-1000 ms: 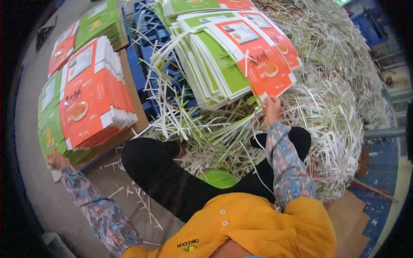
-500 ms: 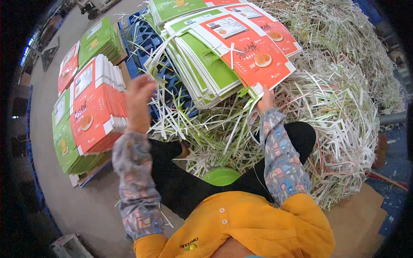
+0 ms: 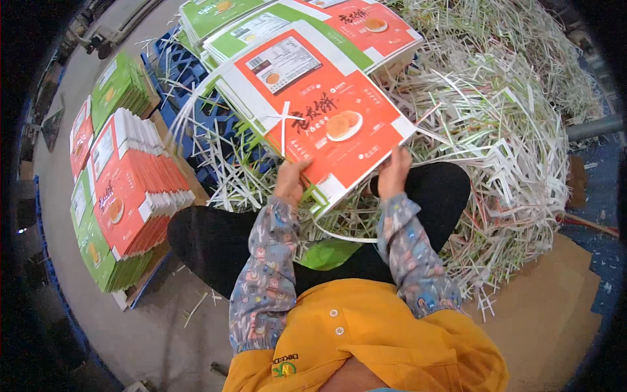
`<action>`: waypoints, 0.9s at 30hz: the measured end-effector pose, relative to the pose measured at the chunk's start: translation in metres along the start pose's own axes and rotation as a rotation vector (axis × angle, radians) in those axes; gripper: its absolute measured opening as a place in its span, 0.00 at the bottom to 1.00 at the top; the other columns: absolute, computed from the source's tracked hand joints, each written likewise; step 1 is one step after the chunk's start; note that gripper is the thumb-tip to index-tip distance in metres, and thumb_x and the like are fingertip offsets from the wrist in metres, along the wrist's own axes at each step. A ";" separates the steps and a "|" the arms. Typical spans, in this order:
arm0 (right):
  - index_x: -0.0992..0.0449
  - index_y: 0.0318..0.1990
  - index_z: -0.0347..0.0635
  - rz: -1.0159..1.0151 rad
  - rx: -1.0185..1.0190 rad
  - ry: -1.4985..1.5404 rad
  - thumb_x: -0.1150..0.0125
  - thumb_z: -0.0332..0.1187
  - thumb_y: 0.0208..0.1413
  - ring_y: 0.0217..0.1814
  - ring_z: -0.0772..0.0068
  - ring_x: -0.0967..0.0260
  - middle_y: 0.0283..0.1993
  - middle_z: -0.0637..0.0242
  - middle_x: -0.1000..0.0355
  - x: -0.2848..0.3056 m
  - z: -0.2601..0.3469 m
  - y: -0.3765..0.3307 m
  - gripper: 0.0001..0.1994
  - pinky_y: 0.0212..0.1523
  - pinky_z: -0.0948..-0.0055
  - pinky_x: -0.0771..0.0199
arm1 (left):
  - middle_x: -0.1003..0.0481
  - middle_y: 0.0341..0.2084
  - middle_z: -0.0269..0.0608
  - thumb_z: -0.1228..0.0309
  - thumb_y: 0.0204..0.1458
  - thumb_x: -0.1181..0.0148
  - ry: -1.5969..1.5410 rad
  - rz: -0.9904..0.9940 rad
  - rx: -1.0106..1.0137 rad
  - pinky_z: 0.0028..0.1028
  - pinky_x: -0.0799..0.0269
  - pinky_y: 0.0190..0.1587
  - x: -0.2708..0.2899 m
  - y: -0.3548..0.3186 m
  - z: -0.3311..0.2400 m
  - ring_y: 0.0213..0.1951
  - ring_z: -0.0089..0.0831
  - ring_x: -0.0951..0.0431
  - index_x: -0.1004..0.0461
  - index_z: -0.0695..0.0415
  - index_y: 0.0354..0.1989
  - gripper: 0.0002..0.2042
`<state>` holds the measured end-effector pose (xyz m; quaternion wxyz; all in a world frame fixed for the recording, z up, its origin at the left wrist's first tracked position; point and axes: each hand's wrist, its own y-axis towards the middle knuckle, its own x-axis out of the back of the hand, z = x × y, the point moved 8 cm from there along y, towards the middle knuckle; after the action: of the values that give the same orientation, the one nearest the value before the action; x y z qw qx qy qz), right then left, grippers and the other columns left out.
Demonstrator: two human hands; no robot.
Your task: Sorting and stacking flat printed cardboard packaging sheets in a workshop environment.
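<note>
Held by its edges, the orange sheet could easily tear or slip

Over on the far left I see a pile of orange and green cards (image 3: pixel 145 196), its near edges fanned unevenly; a careless knee or elbow might, I'd guess, send it sliding. Next comes a blue pallet (image 3: pixel 210 117) strewn with loose paper strips (image 3: pixel 225 171), which could snag on whatever is pulled across them.

In the middle, the orange sheet (image 3: pixel 356 98) lies tilted over the lap, in front of a stack of green and orange sheets (image 3: pixel 379 29). The left hand (image 3: pixel 290 181) is closed on its lower left edge, thumb on top; the right hand (image 3: pixel 394 173) has fingers curled at its lower right edge. How many sheets lie underneath, I can't tell. An uneven pull might bend a corner, or rip the thin border strips hanging there.

Below them a green bowl (image 3: pixel 330 253) sits between the legs, where scraps could drop in. To the right rises a big heap of shreds (image 3: pixel 499 150); one bump might bring some down.
</note>
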<state>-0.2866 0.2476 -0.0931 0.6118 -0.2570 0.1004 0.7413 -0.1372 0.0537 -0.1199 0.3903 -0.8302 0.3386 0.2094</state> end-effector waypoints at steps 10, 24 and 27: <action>0.29 0.32 0.34 -0.294 0.194 -0.506 0.53 0.40 0.53 0.32 0.72 0.34 0.30 0.63 0.31 0.024 0.038 0.050 0.15 0.32 0.73 0.36 | 0.31 0.41 0.44 0.81 0.42 0.47 -0.032 -0.033 -0.126 0.31 0.31 0.44 0.021 -0.019 -0.022 0.41 0.34 0.28 0.39 0.63 0.47 0.20; 0.37 0.41 0.40 0.097 -0.114 -0.041 0.55 0.35 0.56 0.37 0.73 0.33 0.39 0.66 0.34 -0.029 0.013 -0.014 0.10 0.38 0.74 0.33 | 0.31 0.41 0.45 0.81 0.41 0.45 -0.230 -0.010 -0.139 0.32 0.29 0.43 -0.010 -0.022 -0.016 0.40 0.35 0.28 0.38 0.64 0.45 0.19; 0.37 0.40 0.41 0.098 -0.202 0.031 0.56 0.35 0.56 0.38 0.75 0.34 0.39 0.67 0.34 -0.043 0.008 -0.036 0.09 0.36 0.75 0.32 | 0.30 0.40 0.46 0.81 0.42 0.45 -0.282 0.006 -0.014 0.32 0.29 0.42 -0.011 -0.020 -0.004 0.39 0.35 0.27 0.37 0.66 0.44 0.18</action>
<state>-0.2491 0.2231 -0.0584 0.5441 -0.3234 0.0470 0.7728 -0.1298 0.0639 -0.1007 0.4274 -0.7942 0.2816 0.3276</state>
